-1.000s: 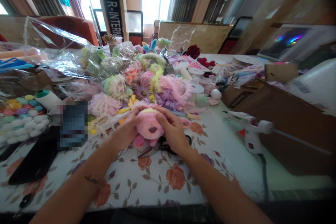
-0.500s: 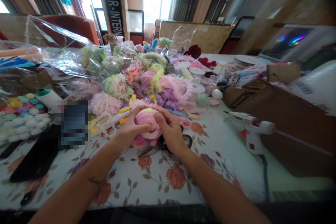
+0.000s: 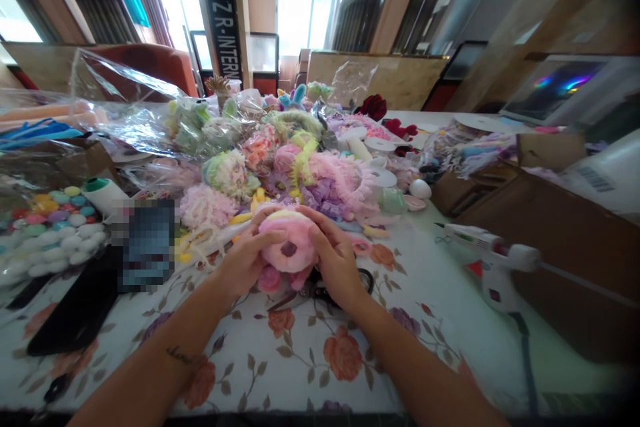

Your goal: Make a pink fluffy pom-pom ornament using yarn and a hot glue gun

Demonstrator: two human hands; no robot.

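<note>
Between my two hands is a pink plush piece [image 3: 280, 240], round and fluffy, with a dark round hole in its middle and a pale yellow upper edge. My left hand [image 3: 253, 250] grips its left side, thumb lying across the front. On the other side my right hand [image 3: 335, 253] curls round it with the thumb near the hole. Small pink tufts hang below it. Black-handled scissors [image 3: 367, 279] lie on the flowered tablecloth, partly hidden behind my right hand and wrist.
A heap of pastel yarn and trims [image 3: 320, 173] spreads behind my hands. To the right, a white hot glue gun [image 3: 493, 257] leans by a cardboard box [image 3: 560, 247]. On the left lie a black tablet-like slab [image 3: 75, 310], a blurred-out phone [image 3: 149, 243] and bagged pompoms [image 3: 60, 233].
The thumbs have drawn apart on the pink plush piece, and its dark central hole now shows. The whole view has shifted slightly, with the scene sitting lower.
</note>
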